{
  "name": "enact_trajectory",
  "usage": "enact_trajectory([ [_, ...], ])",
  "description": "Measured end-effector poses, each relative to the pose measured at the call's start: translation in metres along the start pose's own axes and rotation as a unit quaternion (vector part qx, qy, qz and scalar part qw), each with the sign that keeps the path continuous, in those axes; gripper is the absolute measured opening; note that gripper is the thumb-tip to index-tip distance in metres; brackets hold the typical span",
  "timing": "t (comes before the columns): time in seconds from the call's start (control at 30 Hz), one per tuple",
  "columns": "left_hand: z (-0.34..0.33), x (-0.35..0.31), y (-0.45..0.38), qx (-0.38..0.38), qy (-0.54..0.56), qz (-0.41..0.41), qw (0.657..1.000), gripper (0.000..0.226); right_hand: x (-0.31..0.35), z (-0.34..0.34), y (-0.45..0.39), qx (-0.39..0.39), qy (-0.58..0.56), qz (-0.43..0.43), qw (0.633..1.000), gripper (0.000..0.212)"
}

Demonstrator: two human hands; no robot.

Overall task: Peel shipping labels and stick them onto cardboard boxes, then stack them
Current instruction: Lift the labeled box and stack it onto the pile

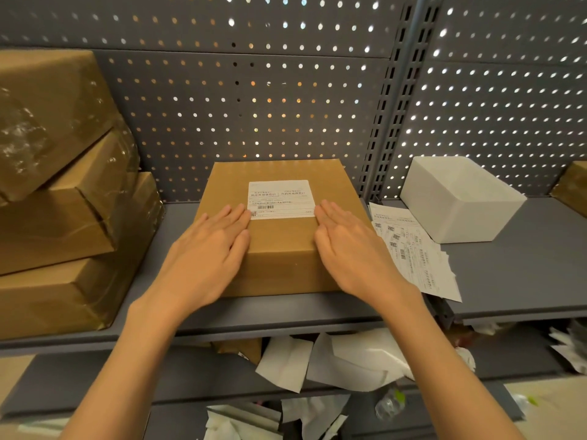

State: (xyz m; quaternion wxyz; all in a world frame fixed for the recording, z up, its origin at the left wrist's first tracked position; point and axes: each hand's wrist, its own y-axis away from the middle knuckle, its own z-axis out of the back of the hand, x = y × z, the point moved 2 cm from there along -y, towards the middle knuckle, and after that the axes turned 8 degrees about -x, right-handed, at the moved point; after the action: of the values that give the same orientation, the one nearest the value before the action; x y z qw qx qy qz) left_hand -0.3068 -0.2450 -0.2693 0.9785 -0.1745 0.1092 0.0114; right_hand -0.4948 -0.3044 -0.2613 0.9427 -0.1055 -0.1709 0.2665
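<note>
A brown cardboard box (282, 246) sits on the grey shelf (508, 274) in the middle of the head view. A white shipping label (281, 199) with a barcode is stuck flat on its top. My left hand (208, 255) lies flat on the box top, fingers straight, fingertips at the label's lower left corner. My right hand (352, 249) lies flat on the right side of the top, fingertips at the label's lower right edge. To the right of the box lies a pile of loose label sheets (413, 252).
Three taped brown boxes (63, 192) are stacked at the left, the top one tilted. A white open box (460, 198) stands at the right, with another brown box (571, 185) at the frame edge. Crumpled backing papers (333, 360) litter the lower shelves. A perforated panel (254, 106) closes the back.
</note>
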Motion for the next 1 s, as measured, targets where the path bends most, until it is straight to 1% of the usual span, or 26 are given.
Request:
enact_trajectory([
  [0.1,0.001,0.003,0.003,-0.010,-0.005,0.005,1.000,0.051,0.000,-0.001,0.001,-0.011,0.007,0.005,1.000,0.049],
  [0.2,0.002,0.003,0.002,-0.036,0.024,0.024,0.999,0.047,-0.001,-0.001,0.000,-0.026,-0.014,0.008,1.000,0.048],
  [0.27,0.003,0.006,0.001,-0.071,0.059,0.067,0.993,0.046,-0.003,0.000,-0.001,-0.048,-0.068,-0.001,0.997,0.046],
  [0.33,0.005,0.013,0.000,-0.109,0.130,0.145,0.975,0.049,-0.009,0.004,-0.001,-0.095,-0.132,-0.029,0.986,0.045],
  [0.37,0.005,0.016,0.000,-0.122,0.188,0.197,0.954,0.053,-0.014,0.006,-0.001,-0.126,-0.153,-0.054,0.979,0.046],
  [0.4,0.005,0.019,0.000,-0.128,0.253,0.248,0.926,0.058,-0.019,0.007,-0.001,-0.151,-0.174,-0.089,0.969,0.048],
  [0.47,0.002,0.025,-0.001,-0.120,0.358,0.337,0.862,0.070,-0.029,0.009,0.000,-0.162,-0.248,-0.180,0.938,0.057],
  [0.53,-0.001,0.030,-0.001,-0.091,0.422,0.397,0.810,0.077,-0.037,0.006,0.000,-0.123,-0.332,-0.265,0.897,0.070],
  [0.57,-0.003,0.031,-0.001,-0.076,0.444,0.416,0.790,0.079,-0.039,0.004,0.000,-0.098,-0.362,-0.297,0.878,0.076],
  [0.63,-0.007,0.030,0.000,-0.044,0.469,0.435,0.767,0.074,-0.041,0.000,0.001,-0.057,-0.417,-0.337,0.842,0.077],
  [0.7,-0.008,0.026,0.000,-0.024,0.482,0.433,0.761,0.059,-0.040,-0.004,0.002,-0.033,-0.463,-0.348,0.815,0.064],
  [0.77,-0.010,0.025,-0.001,-0.023,0.493,0.426,0.758,0.050,-0.041,-0.006,0.001,-0.037,-0.470,-0.338,0.814,0.054],
  [0.9,-0.013,0.026,-0.001,-0.044,0.499,0.403,0.766,0.053,-0.041,-0.007,0.003,-0.059,-0.476,-0.316,0.818,0.050],
  [1.0,-0.015,0.028,0.002,-0.057,0.501,0.372,0.780,0.050,-0.040,-0.006,0.007,-0.082,-0.485,-0.298,0.818,0.049],
])
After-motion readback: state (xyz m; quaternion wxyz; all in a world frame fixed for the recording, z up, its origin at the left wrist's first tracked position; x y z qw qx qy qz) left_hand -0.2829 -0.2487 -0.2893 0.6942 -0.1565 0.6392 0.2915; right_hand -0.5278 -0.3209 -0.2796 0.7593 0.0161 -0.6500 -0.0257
